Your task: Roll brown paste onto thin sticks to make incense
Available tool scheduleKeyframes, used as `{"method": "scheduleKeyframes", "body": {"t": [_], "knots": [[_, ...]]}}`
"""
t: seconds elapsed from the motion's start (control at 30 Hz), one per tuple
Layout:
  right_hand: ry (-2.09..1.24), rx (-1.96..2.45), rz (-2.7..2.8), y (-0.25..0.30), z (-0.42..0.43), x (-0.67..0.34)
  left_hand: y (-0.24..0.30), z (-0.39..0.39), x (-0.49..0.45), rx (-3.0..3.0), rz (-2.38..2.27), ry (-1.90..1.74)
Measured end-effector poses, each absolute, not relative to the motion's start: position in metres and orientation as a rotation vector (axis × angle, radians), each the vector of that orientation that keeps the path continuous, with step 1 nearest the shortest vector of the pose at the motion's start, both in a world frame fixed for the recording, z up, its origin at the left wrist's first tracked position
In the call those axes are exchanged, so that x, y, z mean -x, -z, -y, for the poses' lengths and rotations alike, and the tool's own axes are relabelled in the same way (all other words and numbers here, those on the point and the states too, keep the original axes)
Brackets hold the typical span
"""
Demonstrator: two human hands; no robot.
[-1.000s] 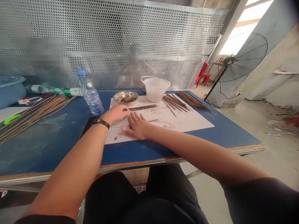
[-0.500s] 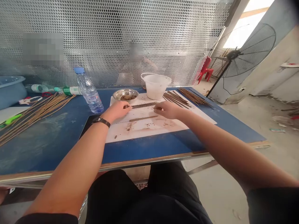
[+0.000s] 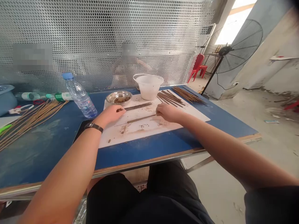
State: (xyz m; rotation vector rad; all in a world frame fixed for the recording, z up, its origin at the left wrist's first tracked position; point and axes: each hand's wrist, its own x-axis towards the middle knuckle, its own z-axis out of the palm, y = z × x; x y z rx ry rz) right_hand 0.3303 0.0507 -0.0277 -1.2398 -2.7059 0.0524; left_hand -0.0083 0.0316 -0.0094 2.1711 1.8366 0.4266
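Note:
My left hand [image 3: 113,114] is at the left end of a row of thin dark sticks [image 3: 139,106] on the white board [image 3: 140,130]; its fingers are pinched together around their ends. My right hand [image 3: 168,112], fingers curled closed, rests over the board at the right end of one thicker brown stick [image 3: 141,118]. Whether its fingertips grip that stick is hidden. A thin bare tail sticks out from this stick's left end. Brown powder and crumbs lie around it. Just behind my left hand stands a metal bowl [image 3: 109,99] with brown lumps inside.
A white plastic bucket [image 3: 150,87] stands at the back of the board. Brown sticks [image 3: 171,98] lie right of it, with another bundle [image 3: 189,95] beyond. To the left are a tilted water bottle [image 3: 80,98], long tan sticks [image 3: 35,119] and a blue basin [image 3: 7,101].
My right hand has moved right, away from the dark sticks' right ends. My left hand stays at their left ends. The whole view has shifted slightly.

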Motion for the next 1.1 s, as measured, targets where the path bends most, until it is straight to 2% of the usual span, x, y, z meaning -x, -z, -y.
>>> {"method": "scheduleKeyframes", "body": {"t": [0.23,0.43,0.53,0.73,0.97,1.1], "knots": [[-0.037,1.323,2.659,0.021,-0.055,-0.374,0.006,-0.029,0.004,-2.157,-1.856,-0.380],[-0.009,1.086,2.688,0.030,-0.039,-0.303,0.007,-0.030,0.007,-2.171,-1.847,-0.423],[0.010,1.169,2.677,0.038,-0.045,-0.265,0.009,-0.030,0.010,-2.167,-1.835,-0.428],[-0.235,1.354,2.713,0.052,-0.041,-0.249,0.010,-0.031,0.010,-2.173,-1.835,-0.424],[-0.286,1.232,2.823,0.050,0.020,-0.277,0.013,-0.034,0.009,-2.184,-1.837,-0.412],[-0.315,1.233,2.805,0.050,0.022,-0.275,0.016,-0.035,0.011,-2.177,-1.804,-0.412]]}}
